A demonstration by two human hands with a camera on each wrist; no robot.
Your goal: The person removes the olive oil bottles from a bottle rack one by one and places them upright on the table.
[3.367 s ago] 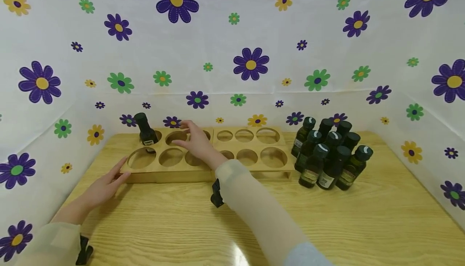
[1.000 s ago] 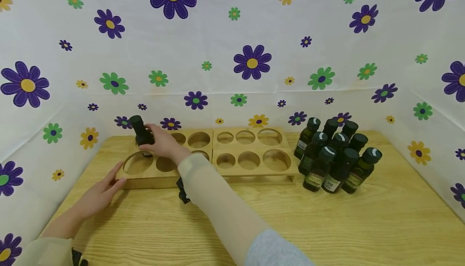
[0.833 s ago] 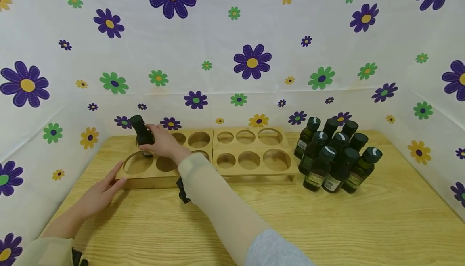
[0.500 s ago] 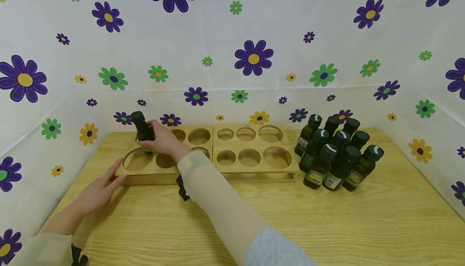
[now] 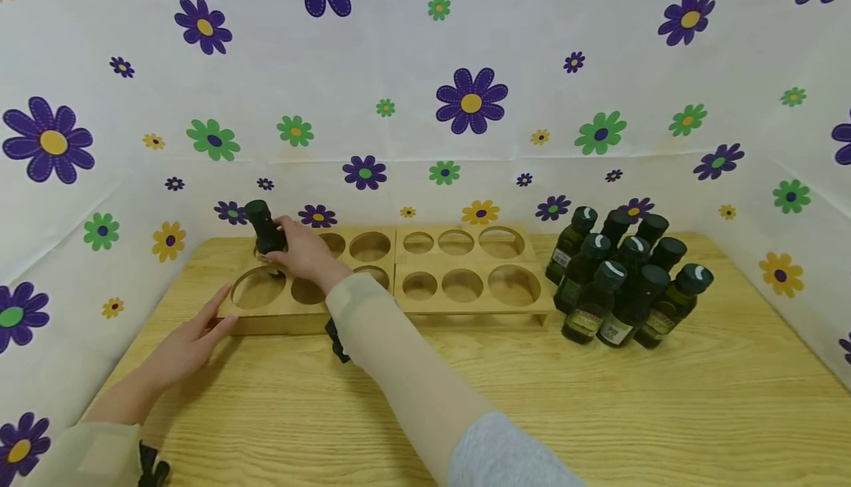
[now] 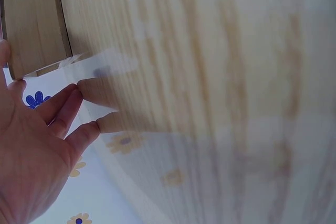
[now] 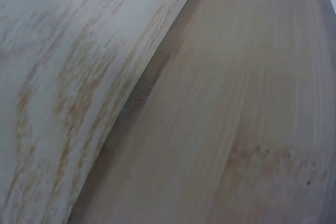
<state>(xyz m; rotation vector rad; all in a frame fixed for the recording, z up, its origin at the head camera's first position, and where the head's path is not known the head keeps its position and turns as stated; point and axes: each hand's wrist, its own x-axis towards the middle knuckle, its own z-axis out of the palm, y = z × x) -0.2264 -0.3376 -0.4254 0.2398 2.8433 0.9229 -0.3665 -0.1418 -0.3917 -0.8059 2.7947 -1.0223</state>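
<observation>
A dark glass bottle (image 5: 266, 232) with a black cap stands in the back-left hole of the wooden bottle rack (image 5: 266, 326), its top leaning slightly left. My right hand (image 5: 307, 252) grips this bottle from the right, thumb in front; the far fingers are partly hidden behind it. At the rack's front-left corner my left hand (image 5: 185, 346) rests its fingertips, fingers stretched out. The left wrist view has that hand (image 6: 37, 150) beside the end of the rack (image 6: 34, 19). Only the rack's wooden side (image 7: 236, 103) and the tabletop fill the right wrist view.
Several dark bottles (image 5: 585, 317) with black caps stand in a tight cluster right of the rack. Round holes of different sizes run in two stepped rows along the rack. A white flowered cloth (image 5: 399, 66) hangs behind and beside the wooden table (image 5: 465, 398).
My right hand has moved left from over the rack's back holes to the bottle and taken hold of it. My left hand has stayed at the rack's corner.
</observation>
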